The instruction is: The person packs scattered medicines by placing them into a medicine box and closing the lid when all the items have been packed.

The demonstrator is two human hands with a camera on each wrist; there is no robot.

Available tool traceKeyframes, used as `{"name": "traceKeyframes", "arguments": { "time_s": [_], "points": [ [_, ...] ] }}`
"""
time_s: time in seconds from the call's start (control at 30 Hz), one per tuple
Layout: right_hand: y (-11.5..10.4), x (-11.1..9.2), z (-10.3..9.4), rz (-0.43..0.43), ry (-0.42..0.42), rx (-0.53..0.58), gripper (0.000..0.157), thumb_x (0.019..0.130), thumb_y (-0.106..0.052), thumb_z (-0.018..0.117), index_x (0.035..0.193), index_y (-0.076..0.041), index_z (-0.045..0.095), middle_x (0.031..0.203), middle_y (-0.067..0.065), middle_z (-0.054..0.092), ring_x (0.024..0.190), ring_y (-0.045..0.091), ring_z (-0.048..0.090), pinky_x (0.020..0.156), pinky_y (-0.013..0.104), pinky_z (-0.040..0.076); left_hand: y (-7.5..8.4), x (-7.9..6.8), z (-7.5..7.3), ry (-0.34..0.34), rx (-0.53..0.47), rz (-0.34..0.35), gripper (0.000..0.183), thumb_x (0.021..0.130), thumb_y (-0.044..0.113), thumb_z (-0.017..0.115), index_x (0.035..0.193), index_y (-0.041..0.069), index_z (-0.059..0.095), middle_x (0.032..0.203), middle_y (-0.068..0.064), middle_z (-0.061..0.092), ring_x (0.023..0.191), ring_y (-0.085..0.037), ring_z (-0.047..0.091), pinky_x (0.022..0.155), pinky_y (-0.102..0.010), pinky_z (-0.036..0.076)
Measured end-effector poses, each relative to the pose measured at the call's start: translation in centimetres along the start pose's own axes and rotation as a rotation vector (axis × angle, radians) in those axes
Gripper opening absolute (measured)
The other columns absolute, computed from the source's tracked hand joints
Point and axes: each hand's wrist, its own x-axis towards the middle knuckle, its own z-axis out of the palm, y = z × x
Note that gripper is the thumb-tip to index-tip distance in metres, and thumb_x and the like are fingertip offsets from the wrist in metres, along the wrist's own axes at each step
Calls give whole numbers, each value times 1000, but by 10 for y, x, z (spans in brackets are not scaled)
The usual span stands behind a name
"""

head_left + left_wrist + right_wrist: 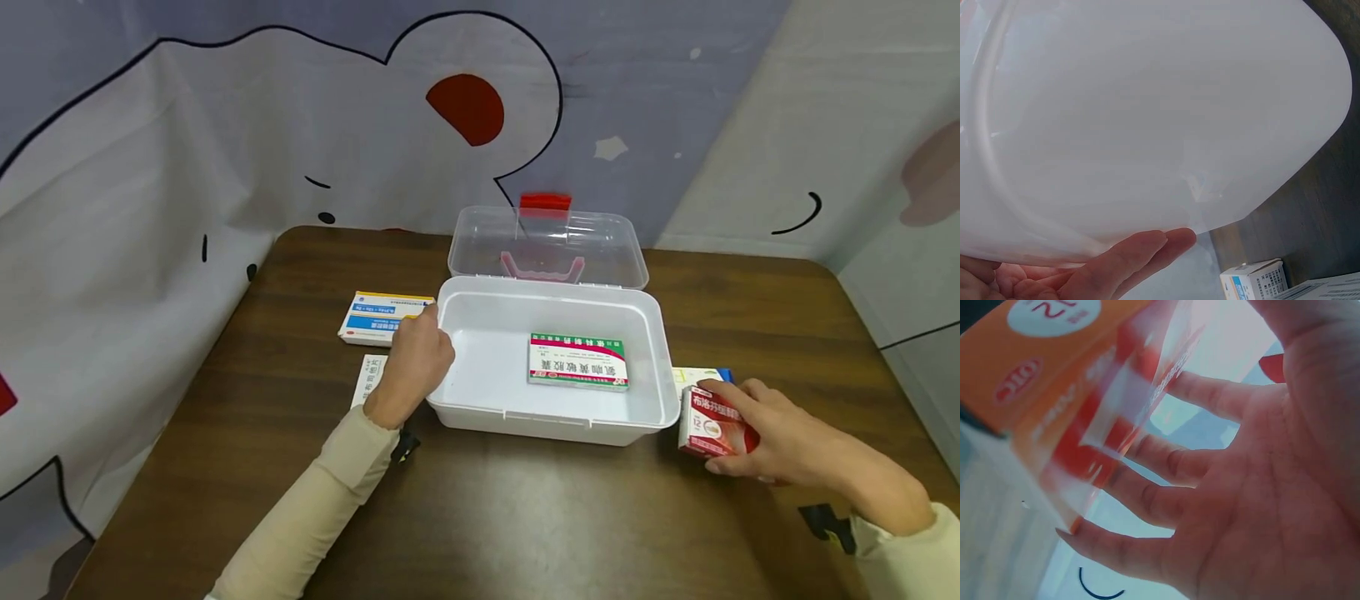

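A white plastic storage box stands on the table, its clear lid folded open at the back. My left hand grips the box's left rim; in the left wrist view its fingers lie along the white wall. A green and white medicine box lies flat inside. Right of the storage box, my right hand holds a red medicine box between thumb and fingers. Up close, the right wrist view shows the fingers along one side of this red and orange medicine box.
Left of the storage box lie a blue and white medicine box and a white medicine box, partly behind my left hand. Another medicine box with a blue end lies behind the red one. A printed curtain hangs behind the table.
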Motion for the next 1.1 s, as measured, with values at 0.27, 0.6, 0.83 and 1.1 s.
{"name": "traceKeyframes", "arguments": {
  "time_s": [0.27, 0.6, 0.83, 1.1],
  "points": [
    [-6, 1, -16, 8, -10, 53, 90, 63, -57, 74, 135, -20, 35, 102, 10, 44, 89, 27, 43, 49, 23, 40, 1, -1, -1, -17, -1, -13, 36, 88, 4, 42, 122, -8, 47, 112, -26, 58, 100, -32, 60, 78, -42, 51],
    [-4, 3, -29, -7, -23, 9, 87, 62, -58, 75, 132, -21, 38, 100, 8, 46, 86, 25, 44, 56, 26, 38, 1, -1, 0, 10, -16, 17, 33, 87, 3, 42, 116, -10, 50, 107, -27, 60, 96, -32, 62, 73, -43, 52],
    [-7, 4, -41, -1, -30, 29, 87, 63, -55, 76, 133, -21, 37, 99, 9, 45, 83, 23, 45, 53, 23, 39, 1, 0, 0, 11, 1, 23, 32, 87, 3, 42, 115, -10, 50, 105, -28, 60, 95, -32, 62, 73, -43, 52],
    [-11, 6, -49, -17, -50, 14, 87, 63, -56, 75, 134, -22, 37, 101, 8, 46, 82, 21, 46, 55, 24, 40, -1, 0, 0, 26, 3, 25, 30, 86, 2, 41, 111, -9, 52, 102, -27, 61, 93, -33, 62, 73, -44, 52]
  ]
}}
